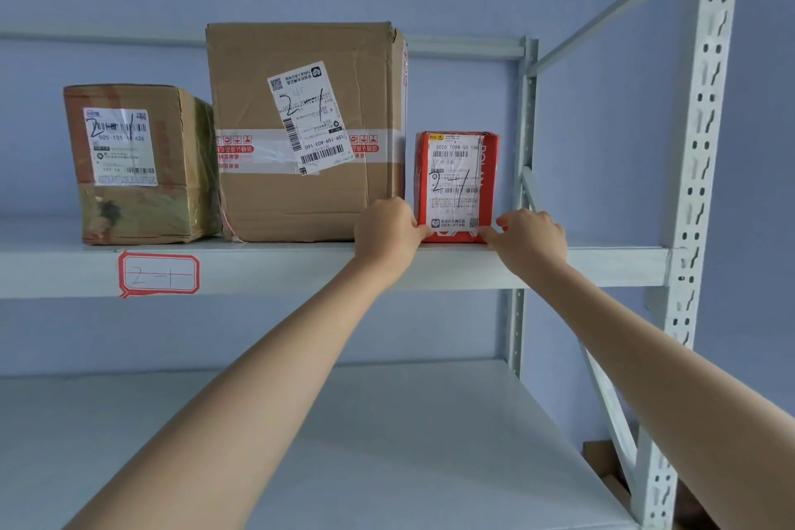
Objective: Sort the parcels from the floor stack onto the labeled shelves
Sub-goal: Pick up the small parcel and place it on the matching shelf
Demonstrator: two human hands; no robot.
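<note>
A small red parcel (457, 185) marked "2-1" stands upright at the right end of the upper shelf (301, 267). My left hand (387, 228) pinches its lower left corner and my right hand (531, 235) pinches its lower right corner. Left of it stands a large brown carton (305, 133) also marked "2-1", close against the red parcel. Further left sits a smaller brown box (137, 164) with the same mark. A red-framed tag reading "2-1" (158, 274) is stuck on the shelf's front edge.
A bare grey shelf (387, 443) lies below the upper one. Perforated metal uprights (697, 185) and a diagonal brace close the rack's right side. Behind is a blue wall. A bit of brown cardboard (602, 469) shows at the lower right behind the rack.
</note>
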